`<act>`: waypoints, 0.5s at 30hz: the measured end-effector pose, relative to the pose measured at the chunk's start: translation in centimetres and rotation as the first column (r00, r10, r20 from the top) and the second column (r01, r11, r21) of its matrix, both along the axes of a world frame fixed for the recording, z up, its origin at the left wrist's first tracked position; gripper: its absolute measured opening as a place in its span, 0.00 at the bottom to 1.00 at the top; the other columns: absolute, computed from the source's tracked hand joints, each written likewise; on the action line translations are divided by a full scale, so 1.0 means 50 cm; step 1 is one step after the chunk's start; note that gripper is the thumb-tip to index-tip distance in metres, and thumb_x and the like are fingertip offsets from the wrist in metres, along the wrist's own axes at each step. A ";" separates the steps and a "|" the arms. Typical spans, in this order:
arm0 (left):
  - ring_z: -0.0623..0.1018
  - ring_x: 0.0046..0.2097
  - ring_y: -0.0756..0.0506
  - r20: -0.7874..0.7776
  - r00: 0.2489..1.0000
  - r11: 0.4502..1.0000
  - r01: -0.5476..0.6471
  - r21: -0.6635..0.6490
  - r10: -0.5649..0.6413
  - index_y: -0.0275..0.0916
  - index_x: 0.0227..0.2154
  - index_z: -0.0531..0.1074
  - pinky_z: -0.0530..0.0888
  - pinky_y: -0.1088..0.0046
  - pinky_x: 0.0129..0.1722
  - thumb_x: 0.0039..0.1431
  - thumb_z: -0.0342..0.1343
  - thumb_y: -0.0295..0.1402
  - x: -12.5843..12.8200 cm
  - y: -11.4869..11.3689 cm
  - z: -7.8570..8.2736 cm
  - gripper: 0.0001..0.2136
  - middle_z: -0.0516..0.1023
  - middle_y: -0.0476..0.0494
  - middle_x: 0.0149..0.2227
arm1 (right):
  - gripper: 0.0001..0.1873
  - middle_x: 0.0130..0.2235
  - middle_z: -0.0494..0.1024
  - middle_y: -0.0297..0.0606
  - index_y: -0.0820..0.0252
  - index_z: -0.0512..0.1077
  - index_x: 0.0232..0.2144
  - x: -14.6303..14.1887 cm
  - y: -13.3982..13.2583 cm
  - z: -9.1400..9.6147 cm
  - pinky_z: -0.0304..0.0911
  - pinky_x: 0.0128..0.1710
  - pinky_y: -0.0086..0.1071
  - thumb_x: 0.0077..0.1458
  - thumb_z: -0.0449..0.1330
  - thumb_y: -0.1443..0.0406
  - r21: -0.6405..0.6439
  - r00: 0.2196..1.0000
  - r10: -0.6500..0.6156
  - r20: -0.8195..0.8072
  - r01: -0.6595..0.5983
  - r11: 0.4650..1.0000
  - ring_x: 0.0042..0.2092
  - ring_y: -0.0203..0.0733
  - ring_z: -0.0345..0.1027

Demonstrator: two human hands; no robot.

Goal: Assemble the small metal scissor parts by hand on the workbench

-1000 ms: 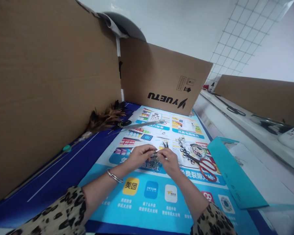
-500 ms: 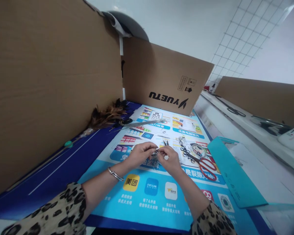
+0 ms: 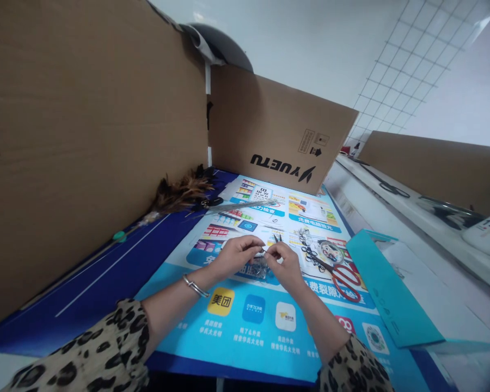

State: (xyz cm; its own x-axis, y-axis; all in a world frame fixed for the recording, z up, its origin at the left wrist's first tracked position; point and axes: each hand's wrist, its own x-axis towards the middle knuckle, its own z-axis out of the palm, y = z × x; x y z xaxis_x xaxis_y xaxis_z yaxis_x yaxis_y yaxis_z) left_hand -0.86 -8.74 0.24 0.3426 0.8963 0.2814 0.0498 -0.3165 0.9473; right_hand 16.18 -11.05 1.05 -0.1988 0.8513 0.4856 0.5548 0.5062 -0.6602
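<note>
My left hand [image 3: 237, 257] and my right hand [image 3: 283, 263] meet over the middle of the printed poster [image 3: 212, 348]. Both are closed in a pinch, fingertips nearly touching, around a small dark thing too tiny to make out. Just below the fingertips, a clear, shiny bundle [image 3: 259, 269] shows between the hands; whether it hangs from them or lies on the poster I cannot tell. Right of my right hand lie red-handled scissors [image 3: 346, 281], their blades beside a cluster of small black loops [image 3: 312, 257]. Dark pointed tips [image 3: 277, 238] show just beyond my right fingers.
A bunch of thin metal rods [image 3: 245, 206] lies beyond my hands. Brown feathers [image 3: 183, 190] rest against the left cardboard wall [image 3: 93, 125]. Another cardboard panel [image 3: 277, 125] closes off the back. On the right are a teal folder [image 3: 392, 299] and a white ledge holding black scissors [image 3: 394, 189].
The view has shifted slightly. My hands stay pinched together at the same spot, with the right fingers turned a little and the fingertips slightly farther apart.
</note>
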 end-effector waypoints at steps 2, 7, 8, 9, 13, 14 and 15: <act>0.69 0.23 0.52 -0.008 1.000 1.000 -0.003 0.007 0.003 0.37 0.36 0.72 0.68 0.77 0.25 0.53 0.51 0.35 0.000 -0.001 0.000 0.10 0.73 0.49 0.28 | 0.04 0.27 0.68 0.32 0.58 0.67 0.24 -0.002 0.000 0.001 0.60 0.30 0.28 0.49 0.54 0.69 -0.008 1.000 -0.013 -0.008 0.013 1.000 0.28 0.35 0.62; 0.69 0.24 0.53 -0.033 0.996 0.995 -0.075 0.062 0.078 0.37 0.36 0.71 0.67 0.77 0.26 0.54 0.51 0.32 -0.002 -0.005 0.008 0.09 0.74 0.48 0.30 | 0.04 0.26 0.67 0.32 0.59 0.67 0.24 -0.005 -0.004 0.009 0.59 0.30 0.28 0.49 0.54 0.69 -0.025 1.000 -0.028 -0.014 0.028 0.999 0.28 0.34 0.61; 0.68 0.25 0.53 -0.032 0.995 0.993 -0.089 0.072 0.091 0.37 0.35 0.71 0.67 0.78 0.26 0.53 0.51 0.32 -0.002 -0.006 0.010 0.08 0.74 0.48 0.30 | 0.04 0.27 0.67 0.32 0.59 0.67 0.24 -0.006 -0.005 0.010 0.59 0.30 0.28 0.49 0.54 0.69 -0.026 0.999 -0.026 -0.018 0.026 0.999 0.28 0.34 0.61; 0.68 0.25 0.53 -0.028 0.995 0.993 -0.097 0.073 0.100 0.37 0.35 0.71 0.67 0.78 0.26 0.53 0.51 0.31 -0.003 -0.006 0.011 0.08 0.73 0.48 0.29 | 0.04 0.27 0.67 0.32 0.59 0.67 0.24 -0.006 -0.005 0.011 0.59 0.30 0.28 0.50 0.54 0.69 -0.027 0.999 -0.024 -0.022 0.023 0.999 0.28 0.34 0.61; 0.67 0.23 0.53 0.009 0.997 0.997 -0.075 -0.002 0.075 0.37 0.35 0.71 0.66 0.78 0.24 0.53 0.51 0.33 -0.003 -0.004 0.010 0.08 0.72 0.49 0.28 | 0.04 0.28 0.68 0.33 0.59 0.68 0.26 -0.002 -0.001 0.006 0.59 0.31 0.28 0.51 0.54 0.67 -0.034 0.999 -0.025 -0.033 0.024 0.999 0.29 0.35 0.61; 0.67 0.23 0.53 0.024 0.998 0.998 -0.056 -0.025 0.056 0.37 0.35 0.70 0.66 0.78 0.24 0.53 0.51 0.34 -0.002 -0.003 0.009 0.09 0.72 0.49 0.28 | 0.04 0.28 0.68 0.33 0.59 0.68 0.26 -0.001 0.001 0.004 0.59 0.31 0.28 0.51 0.54 0.66 -0.043 0.999 -0.025 -0.038 0.024 0.999 0.30 0.35 0.61; 0.67 0.23 0.54 0.042 0.998 0.998 -0.035 -0.045 0.037 0.37 0.35 0.70 0.66 0.78 0.23 0.53 0.51 0.34 -0.001 -0.003 0.007 0.09 0.72 0.49 0.28 | 0.04 0.28 0.68 0.33 0.59 0.68 0.26 0.001 0.004 0.002 0.59 0.31 0.28 0.51 0.54 0.66 -0.056 0.999 -0.024 -0.045 0.021 0.998 0.30 0.35 0.61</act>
State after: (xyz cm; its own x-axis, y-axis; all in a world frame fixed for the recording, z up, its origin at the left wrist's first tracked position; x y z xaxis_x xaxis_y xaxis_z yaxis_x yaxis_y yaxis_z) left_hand -0.93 -8.87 0.61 0.2981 0.9199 0.2548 0.0191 -0.2727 0.9619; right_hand 16.23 -10.87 1.15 -0.1577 0.8811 0.4459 0.5343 0.4559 -0.7118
